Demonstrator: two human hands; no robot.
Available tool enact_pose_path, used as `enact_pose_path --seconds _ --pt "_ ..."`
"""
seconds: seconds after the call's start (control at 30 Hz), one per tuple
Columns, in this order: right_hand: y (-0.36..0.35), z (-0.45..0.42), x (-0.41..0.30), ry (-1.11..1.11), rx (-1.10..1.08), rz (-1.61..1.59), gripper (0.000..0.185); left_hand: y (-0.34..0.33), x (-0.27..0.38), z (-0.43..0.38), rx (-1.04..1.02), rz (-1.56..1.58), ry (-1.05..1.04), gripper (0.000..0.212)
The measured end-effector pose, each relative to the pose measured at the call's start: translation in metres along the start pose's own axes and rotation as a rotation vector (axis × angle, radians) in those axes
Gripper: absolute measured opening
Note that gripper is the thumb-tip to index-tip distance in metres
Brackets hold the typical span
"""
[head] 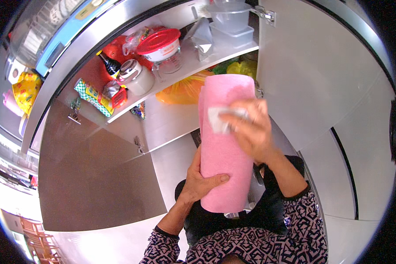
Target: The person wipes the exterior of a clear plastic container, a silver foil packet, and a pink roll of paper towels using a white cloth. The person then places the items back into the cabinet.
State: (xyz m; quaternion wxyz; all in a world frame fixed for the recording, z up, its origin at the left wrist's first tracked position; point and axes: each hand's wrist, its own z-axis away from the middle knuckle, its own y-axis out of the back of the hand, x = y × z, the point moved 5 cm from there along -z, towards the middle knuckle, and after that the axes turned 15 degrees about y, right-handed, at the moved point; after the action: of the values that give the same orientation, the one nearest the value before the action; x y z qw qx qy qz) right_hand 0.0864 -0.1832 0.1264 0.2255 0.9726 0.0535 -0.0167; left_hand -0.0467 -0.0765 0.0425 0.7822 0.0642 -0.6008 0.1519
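Observation:
A large pink roll of soft sheet material stands nearly upright in front of me, above my lap. My left hand grips its lower left side, the thumb lying across the front. In my right hand, blurred, is a crumpled white cloth or tissue, pressed against or close in front of the roll's upper part. A darker pink patch shows near the roll's top right. Behind the roll, an orange plastic bag lies on the cabinet floor.
The open cabinet's shelf holds a red-lidded bowl, a glass measuring cup, a jar, a dark bottle, snack packets and clear plastic containers. Cabinet doors stand open at left and right. The metallic counter edge curves above.

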Motion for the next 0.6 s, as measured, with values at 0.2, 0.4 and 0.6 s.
enact_pose_path --seconds 0.2,0.4,0.6 --pt "0.019 0.003 0.034 -0.147 0.034 0.146 0.038 -0.022 -0.009 -0.002 -0.017 -0.052 -0.031 0.097" --pt "-0.007 0.018 -0.004 0.104 -0.173 0.174 0.026 -0.025 -0.011 -0.007 0.042 -0.044 -0.112 0.094" --pt "-0.028 0.032 -0.059 0.303 -0.351 -0.021 0.026 -0.011 -0.05 -0.01 0.038 -0.203 0.021 0.074"
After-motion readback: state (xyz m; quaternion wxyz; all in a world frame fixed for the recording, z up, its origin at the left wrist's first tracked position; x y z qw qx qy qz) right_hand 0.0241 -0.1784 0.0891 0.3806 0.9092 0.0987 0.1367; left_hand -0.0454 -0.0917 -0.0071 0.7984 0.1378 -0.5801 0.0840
